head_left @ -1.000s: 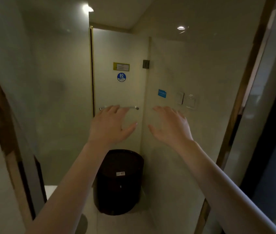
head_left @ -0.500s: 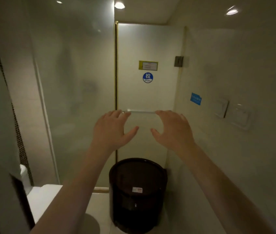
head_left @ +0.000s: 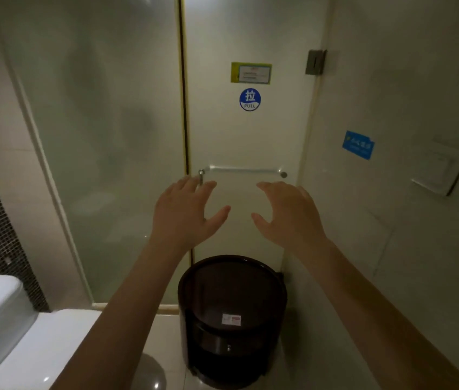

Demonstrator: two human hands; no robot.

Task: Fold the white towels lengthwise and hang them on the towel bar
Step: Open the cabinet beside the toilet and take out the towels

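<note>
Both hands, left (head_left: 184, 218) and right (head_left: 290, 218), reach out with fingers spread and released, holding nothing, just below the bar (head_left: 242, 170) on the glass door (head_left: 245, 130), above a dark bin (head_left: 232, 319)

**Bare Hands, Bare Forearms**

Only the person's two arms show, and nothing is worn on the parts in view. The left hand (head_left: 186, 212) and the right hand (head_left: 287, 218) are uncovered and seen from the back, with fingers and thumb showing on each. The fingers are slim and taper to rounded tips. In the dim light the nails are too soft to make out. Each wrist is narrow. The left forearm (head_left: 127, 305) and the right forearm (head_left: 377, 311) are bare along their whole visible length, slender at the wrist and broadening evenly toward the lower edge of the view. Their surface looks smooth.
</note>
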